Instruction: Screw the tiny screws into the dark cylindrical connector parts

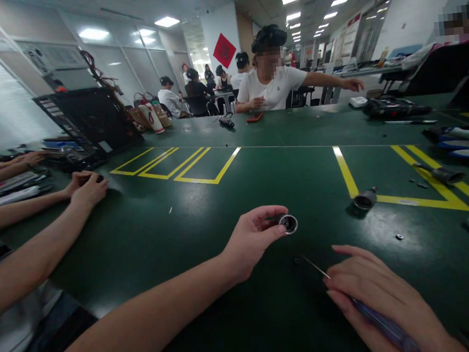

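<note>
My left hand (pixel 247 241) is closed round a short hollow metal cylinder (pixel 289 224), its open rim facing me and a small round core showing inside. In my right hand (pixel 386 288) is a screwdriver-like tool with a purple handle (pixel 384 325). Its thin metal shaft points to the upper left, and I cannot make out the tip's shape. Close to that tip lies a tiny dark ring (pixel 296 260) on the table. A small metal nut (pixel 399 236) rests farther right. Beyond it a cup-shaped metal part (pixel 365 200) lies on its side by the yellow tape.
The green table (pixel 206 223) carries yellow tape outlines (pixel 218 177). Another metal part (pixel 448 175) lies at right. A co-worker's hands (pixel 88 187) hold a dark object at left. Opposite sits a person (pixel 269 84), near a red phone (pixel 254 117) and a dark metal tool (pixel 226 122).
</note>
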Available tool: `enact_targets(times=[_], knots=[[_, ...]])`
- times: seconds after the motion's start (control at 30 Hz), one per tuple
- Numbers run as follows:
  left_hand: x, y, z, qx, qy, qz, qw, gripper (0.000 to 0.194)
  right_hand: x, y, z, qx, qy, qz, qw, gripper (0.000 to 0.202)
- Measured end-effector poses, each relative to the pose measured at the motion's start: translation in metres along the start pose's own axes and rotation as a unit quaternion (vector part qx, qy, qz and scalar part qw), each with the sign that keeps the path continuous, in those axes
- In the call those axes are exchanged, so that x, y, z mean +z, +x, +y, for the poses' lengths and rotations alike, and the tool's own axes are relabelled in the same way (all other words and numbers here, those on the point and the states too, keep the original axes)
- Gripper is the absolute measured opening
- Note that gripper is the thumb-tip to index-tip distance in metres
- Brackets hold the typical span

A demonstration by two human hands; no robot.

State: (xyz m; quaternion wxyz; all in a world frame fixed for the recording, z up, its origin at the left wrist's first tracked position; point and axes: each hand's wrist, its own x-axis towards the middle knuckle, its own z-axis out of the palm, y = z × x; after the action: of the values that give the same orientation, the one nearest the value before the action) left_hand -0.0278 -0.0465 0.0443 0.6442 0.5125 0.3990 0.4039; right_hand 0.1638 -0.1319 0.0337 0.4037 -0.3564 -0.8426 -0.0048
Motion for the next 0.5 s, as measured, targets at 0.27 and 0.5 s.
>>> enact_targets(times=[0.27, 0.5], knots=[[0.0027, -0.0023, -0.0007, -0.014, 0.039, -0.011, 0.999, 0.034, -0.0016, -0.0017, 0.001, -0.003, -0.007, 0.035, 0.999, 0.017], [0.0008, -0.0002, -0.0015, -0.003, 0.072, 0.012, 0.997, 0.035, 0.0039, 0.003, 0.0066, 0.306, 0.139, -0.045, 0.941, 0.025]])
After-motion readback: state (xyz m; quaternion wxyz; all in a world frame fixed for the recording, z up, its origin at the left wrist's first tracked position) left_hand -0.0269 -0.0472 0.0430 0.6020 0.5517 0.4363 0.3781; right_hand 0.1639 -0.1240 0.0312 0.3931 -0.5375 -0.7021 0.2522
